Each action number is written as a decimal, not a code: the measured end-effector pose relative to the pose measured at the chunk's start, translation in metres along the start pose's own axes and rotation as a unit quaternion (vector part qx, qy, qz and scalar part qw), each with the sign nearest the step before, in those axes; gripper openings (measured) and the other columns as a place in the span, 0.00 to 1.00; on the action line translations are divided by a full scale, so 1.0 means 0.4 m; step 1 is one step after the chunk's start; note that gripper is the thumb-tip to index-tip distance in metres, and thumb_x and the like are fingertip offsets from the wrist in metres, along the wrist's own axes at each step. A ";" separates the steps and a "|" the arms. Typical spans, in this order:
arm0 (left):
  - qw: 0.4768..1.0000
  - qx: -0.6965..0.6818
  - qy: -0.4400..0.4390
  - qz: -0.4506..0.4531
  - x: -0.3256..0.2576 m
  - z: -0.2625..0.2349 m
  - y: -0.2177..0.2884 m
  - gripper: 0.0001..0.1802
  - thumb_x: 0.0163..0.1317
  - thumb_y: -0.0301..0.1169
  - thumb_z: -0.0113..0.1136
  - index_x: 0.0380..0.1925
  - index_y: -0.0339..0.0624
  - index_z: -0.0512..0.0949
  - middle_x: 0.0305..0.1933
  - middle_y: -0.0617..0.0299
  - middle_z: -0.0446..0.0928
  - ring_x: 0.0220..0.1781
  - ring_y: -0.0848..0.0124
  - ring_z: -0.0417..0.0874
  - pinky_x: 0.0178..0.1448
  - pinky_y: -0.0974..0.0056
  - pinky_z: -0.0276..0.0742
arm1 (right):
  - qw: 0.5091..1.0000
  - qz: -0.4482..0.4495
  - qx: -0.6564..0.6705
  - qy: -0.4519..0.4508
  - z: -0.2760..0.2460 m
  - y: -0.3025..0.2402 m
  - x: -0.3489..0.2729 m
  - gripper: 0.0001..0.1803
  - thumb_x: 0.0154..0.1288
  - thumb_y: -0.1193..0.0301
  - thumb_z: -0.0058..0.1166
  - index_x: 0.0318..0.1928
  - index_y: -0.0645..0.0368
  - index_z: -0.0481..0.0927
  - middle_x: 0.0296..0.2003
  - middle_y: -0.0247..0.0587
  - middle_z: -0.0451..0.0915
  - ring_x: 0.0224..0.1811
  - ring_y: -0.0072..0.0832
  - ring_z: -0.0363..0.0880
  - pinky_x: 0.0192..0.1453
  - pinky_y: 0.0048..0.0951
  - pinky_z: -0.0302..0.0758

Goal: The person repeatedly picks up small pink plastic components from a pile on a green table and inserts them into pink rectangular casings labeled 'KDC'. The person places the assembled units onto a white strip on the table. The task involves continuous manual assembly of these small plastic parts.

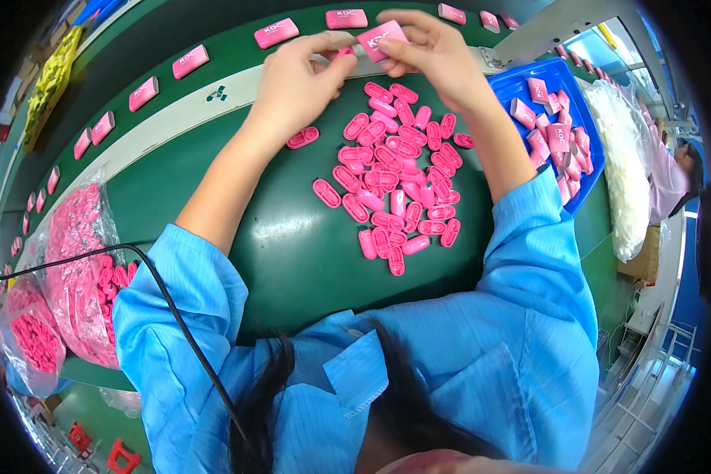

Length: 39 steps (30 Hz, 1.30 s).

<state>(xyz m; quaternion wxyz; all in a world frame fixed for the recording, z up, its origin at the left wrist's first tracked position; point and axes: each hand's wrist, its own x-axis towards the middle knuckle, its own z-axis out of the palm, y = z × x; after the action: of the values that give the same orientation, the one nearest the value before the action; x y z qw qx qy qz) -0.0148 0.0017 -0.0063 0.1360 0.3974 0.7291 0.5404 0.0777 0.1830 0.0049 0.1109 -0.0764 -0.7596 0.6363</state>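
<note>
Far L: bag (77, 229) w/ pink parts (109, 278). L hand (302, 87): grip pinched on sm. pink pc. (345, 51), mostly hidden. Ctr: pink caps (387, 159) on counter (272, 268). R hand (436, 59): grip holding pink shell (381, 39) beside L hand. Far R: blue bin (504, 87) w/ shells (558, 138).

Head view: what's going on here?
A person in a blue shirt is working by hand at a green tabletop. The right hand has a pink printed casing in its grip, and the left hand pinches a small pink piece, mostly hidden, close beside it. On the tabletop lies a loose heap of pink oval caps. A blue bin at the right holds more printed casings; others sit in a line beyond the pale rail.
</note>
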 end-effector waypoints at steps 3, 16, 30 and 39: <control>0.966 -0.252 -0.008 -0.065 0.001 0.003 -0.019 0.18 0.61 0.27 0.57 0.50 0.31 0.72 0.43 0.54 0.78 0.40 0.70 0.82 0.46 0.70 0.80 | 0.997 0.022 0.069 0.006 0.055 0.004 -0.025 0.19 0.63 0.73 0.54 0.52 0.65 0.70 0.40 0.40 0.79 0.39 0.24 0.80 0.43 0.20 0.77; 0.964 -0.259 0.034 -0.054 -0.006 0.002 -0.031 0.20 0.55 0.23 0.61 0.48 0.27 0.74 0.42 0.50 0.79 0.43 0.70 0.82 0.49 0.70 0.79 | 0.990 0.036 0.135 0.007 0.056 0.043 -0.025 0.16 0.62 0.74 0.55 0.49 0.65 0.71 0.42 0.43 0.79 0.42 0.26 0.80 0.50 0.24 0.77; 0.992 -0.122 0.015 0.006 -0.014 -0.007 -0.012 0.18 0.54 0.25 0.64 0.46 0.33 0.77 0.45 0.57 0.80 0.46 0.72 0.81 0.54 0.70 0.76 | 0.993 0.002 0.115 -0.020 0.028 0.032 -0.034 0.14 0.59 0.78 0.57 0.46 0.66 0.73 0.41 0.47 0.80 0.42 0.28 0.80 0.49 0.26 0.78; 0.996 -0.064 0.057 0.014 -0.030 0.005 0.007 0.20 0.55 0.25 0.63 0.49 0.32 0.75 0.43 0.55 0.80 0.44 0.73 0.81 0.51 0.71 0.76 | 0.997 -0.029 0.071 0.018 0.045 0.022 -0.037 0.15 0.58 0.79 0.58 0.46 0.66 0.73 0.40 0.46 0.80 0.40 0.28 0.81 0.48 0.26 0.78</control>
<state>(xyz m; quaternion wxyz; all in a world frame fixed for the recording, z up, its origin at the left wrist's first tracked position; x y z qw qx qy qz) -0.0044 -0.0055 -0.0071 0.1120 0.3668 0.6940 0.6094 0.0870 0.1639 -0.0078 0.1478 -0.0574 -0.7125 0.6835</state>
